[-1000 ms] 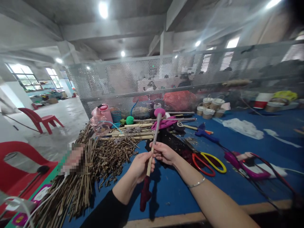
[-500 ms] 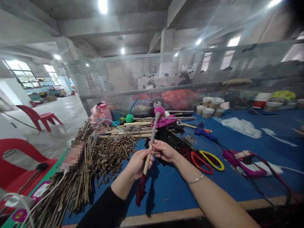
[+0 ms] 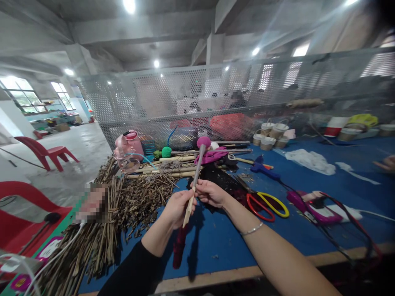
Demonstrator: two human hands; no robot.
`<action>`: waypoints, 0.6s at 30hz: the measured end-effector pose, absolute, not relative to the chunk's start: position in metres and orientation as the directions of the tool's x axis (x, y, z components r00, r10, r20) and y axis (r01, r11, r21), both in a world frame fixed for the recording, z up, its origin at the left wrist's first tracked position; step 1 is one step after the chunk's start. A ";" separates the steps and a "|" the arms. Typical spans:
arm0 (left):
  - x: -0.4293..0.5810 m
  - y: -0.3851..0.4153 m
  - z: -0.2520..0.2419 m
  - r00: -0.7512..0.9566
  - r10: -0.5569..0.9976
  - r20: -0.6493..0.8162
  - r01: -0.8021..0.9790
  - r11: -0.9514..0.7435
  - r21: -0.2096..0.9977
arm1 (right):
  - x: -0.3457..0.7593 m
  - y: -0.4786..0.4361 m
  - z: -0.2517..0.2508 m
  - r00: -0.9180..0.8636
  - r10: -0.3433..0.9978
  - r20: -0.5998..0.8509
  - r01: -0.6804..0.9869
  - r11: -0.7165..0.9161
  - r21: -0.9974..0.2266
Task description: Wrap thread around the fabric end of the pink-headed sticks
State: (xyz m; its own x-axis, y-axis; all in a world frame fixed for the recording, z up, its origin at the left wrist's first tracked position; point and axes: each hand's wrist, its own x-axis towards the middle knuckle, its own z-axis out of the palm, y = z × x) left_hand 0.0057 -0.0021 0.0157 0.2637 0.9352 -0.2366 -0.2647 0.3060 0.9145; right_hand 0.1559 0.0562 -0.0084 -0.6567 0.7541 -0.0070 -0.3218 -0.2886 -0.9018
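My left hand (image 3: 177,209) is wrapped round the pale lower end of a wooden stick (image 3: 200,161), held tilted over the blue table. A magenta ball (image 3: 203,142) tops the stick, and a greyish-purple wrapping covers its upper shaft. The stick's bare bottom end looks split or cut at an angle. My right hand (image 3: 212,193) pinches the shaft just above the left, where the wrapping meets bare wood. Below my left hand hangs a dark red strip of cloth (image 3: 179,248); where it is attached is hidden.
Scissors (image 3: 254,192) with red and yellow handles lie right of my hands. Behind them is a blue corded tool (image 3: 262,167). Bundled dry twigs (image 3: 101,234) cover the left side. A perforated metal screen (image 3: 148,94) stands behind. Another person's hand (image 3: 388,165) shows at the right edge.
The stick's bare lower end now shows in front of the cloth strip, which hangs lower and apart from it. Another person's hand has appeared at the right edge.
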 end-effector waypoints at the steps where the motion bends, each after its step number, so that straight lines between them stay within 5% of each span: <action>1: 0.007 -0.004 0.017 0.287 0.923 -0.255 -0.283 0.336 0.898 | 0.156 0.056 -0.008 -0.657 0.754 -0.023 -0.319 -0.305 -0.897; 8: 0.002 -0.003 0.014 0.155 0.973 -0.169 0.038 0.165 0.986 | 0.156 0.057 -0.013 -0.647 0.760 -0.067 -0.283 -0.321 -0.904; 15: 0.012 -0.004 0.017 0.316 0.898 -0.306 -0.324 0.405 0.855 | 0.152 0.054 -0.012 -0.618 0.786 -0.011 -0.366 -0.299 -0.881; 18: 0.010 -0.004 0.014 0.340 0.882 -0.327 -0.252 0.421 0.872 | 0.152 0.054 -0.012 -0.601 0.797 -0.052 -0.305 -0.289 -0.907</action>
State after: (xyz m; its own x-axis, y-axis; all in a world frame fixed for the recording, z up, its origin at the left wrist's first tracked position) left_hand 0.0096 -0.0039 0.0141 0.3404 0.8816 -0.3270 -0.2519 0.4205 0.8716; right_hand 0.1519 0.0545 -0.0121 -0.6013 0.7973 -0.0524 -0.3046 -0.2893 -0.9075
